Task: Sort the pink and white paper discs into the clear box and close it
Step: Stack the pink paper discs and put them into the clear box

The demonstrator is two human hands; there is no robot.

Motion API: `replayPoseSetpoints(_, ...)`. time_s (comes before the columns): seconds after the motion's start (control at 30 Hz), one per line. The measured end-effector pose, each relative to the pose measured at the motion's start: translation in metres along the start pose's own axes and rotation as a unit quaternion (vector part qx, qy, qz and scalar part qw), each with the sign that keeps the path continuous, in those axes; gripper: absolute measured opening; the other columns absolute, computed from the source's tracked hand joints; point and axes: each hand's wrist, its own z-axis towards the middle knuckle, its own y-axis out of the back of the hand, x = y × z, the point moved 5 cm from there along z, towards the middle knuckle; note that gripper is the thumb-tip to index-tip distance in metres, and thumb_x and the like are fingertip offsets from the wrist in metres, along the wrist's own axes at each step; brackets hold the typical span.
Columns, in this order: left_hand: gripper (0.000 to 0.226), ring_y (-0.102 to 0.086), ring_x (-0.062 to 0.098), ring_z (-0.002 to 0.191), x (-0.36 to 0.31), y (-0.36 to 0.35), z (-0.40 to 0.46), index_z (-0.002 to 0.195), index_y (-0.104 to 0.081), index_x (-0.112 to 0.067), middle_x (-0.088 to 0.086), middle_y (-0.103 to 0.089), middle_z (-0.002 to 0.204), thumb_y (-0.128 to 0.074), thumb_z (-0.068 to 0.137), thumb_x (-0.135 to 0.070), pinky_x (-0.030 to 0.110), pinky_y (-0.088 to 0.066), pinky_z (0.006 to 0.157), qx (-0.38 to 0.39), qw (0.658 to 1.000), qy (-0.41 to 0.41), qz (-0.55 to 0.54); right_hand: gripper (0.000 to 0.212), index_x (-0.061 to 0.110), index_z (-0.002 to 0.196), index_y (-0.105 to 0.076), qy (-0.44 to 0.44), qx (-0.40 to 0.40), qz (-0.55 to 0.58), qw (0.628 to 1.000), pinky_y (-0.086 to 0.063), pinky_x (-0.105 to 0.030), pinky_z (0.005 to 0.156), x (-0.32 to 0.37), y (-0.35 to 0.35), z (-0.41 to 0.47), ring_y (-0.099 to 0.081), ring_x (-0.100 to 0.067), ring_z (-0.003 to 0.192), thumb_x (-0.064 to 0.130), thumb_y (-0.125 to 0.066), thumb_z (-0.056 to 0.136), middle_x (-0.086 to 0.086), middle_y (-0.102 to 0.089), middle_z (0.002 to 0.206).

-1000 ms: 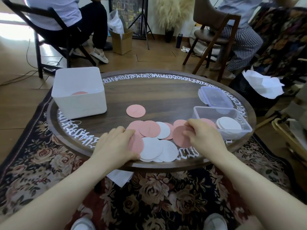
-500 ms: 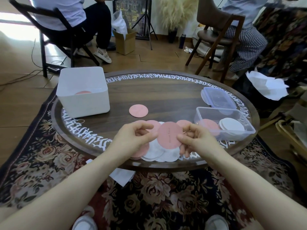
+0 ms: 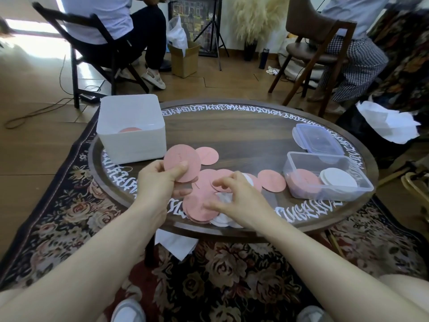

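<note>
Round and dark, the wooden desk (image 3: 243,140) carries white lettering about its rim and stands on a floral rug (image 3: 58,219); two seated people on chairs and a cardboard box fill the wooden floor behind. Only the head view shows it. Sorting is mid-way, I judge: the clear box (image 3: 329,180) at the right already holds a pink stack and a white stack, its lid (image 3: 318,140) lying just behind. The left hand (image 3: 160,180) pinches a pink disc (image 3: 182,162) raised above the heap of discs (image 3: 209,201). The right hand (image 3: 236,196) hovers spread over that heap, fingers loosely curled, holding nothing. Next, probably, comes gathering more pinks, then carrying them to the box's pink side. A white bin (image 3: 132,135) stands far left.
</note>
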Motion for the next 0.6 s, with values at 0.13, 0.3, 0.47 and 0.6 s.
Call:
replayPoseSetpoints(0.13,0.012,-0.072,0.03,0.078,-0.005,0.007,-0.001,0.097,-0.059,-0.007,0.02,-0.066,0.106,-0.065,0.087,-0.006,0.026,-0.055,0.046,-0.014,1.0,-0.007,-0.007,0.068,0.023,0.126,-0.052,0.012,0.023,-0.1,0.995,-0.042,-0.031,0.078,0.011,-0.01,0.001,-0.047,-0.014,0.106,0.052,-0.073,0.068,0.005,-0.039,0.116)
replayPoseSetpoints(0.3,0.008,-0.073,0.025,0.069,-0.007,0.009,-0.003,0.099,-0.057,-0.008,0.021,-0.067,0.103,-0.055,0.092,-0.005,0.03,-0.058,0.047,-0.02,1.0,0.001,-0.012,0.063,0.021,0.119,-0.052,0.009,0.001,-0.112,0.994,-0.045,-0.034,0.075,0.018,-0.009,-0.004,-0.049,-0.018,0.102,0.05,-0.075,0.067,0.003,-0.042,0.112)
replayPoseSetpoints(0.47,0.006,-0.072,0.025,0.071,-0.006,0.005,0.0,0.095,-0.058,-0.01,0.021,-0.067,0.105,-0.052,0.094,-0.007,0.028,-0.055,0.044,-0.009,1.0,0.008,-0.007,0.043,0.024,0.107,-0.056,0.016,-0.036,-0.088,0.995,-0.043,-0.033,0.073,0.013,-0.004,-0.007,-0.05,-0.015,0.099,0.042,-0.073,0.072,0.008,-0.047,0.107)
replayPoseSetpoints(0.6,0.008,-0.072,0.025,0.073,-0.005,0.002,-0.001,0.092,-0.057,-0.011,0.021,-0.067,0.104,-0.05,0.094,-0.007,0.026,-0.053,0.042,-0.001,1.0,0.008,-0.004,0.022,0.021,0.079,-0.052,0.001,-0.059,0.043,0.997,-0.043,-0.034,0.069,0.002,-0.001,-0.004,-0.048,-0.009,0.072,0.028,-0.073,0.076,0.01,-0.054,0.082)
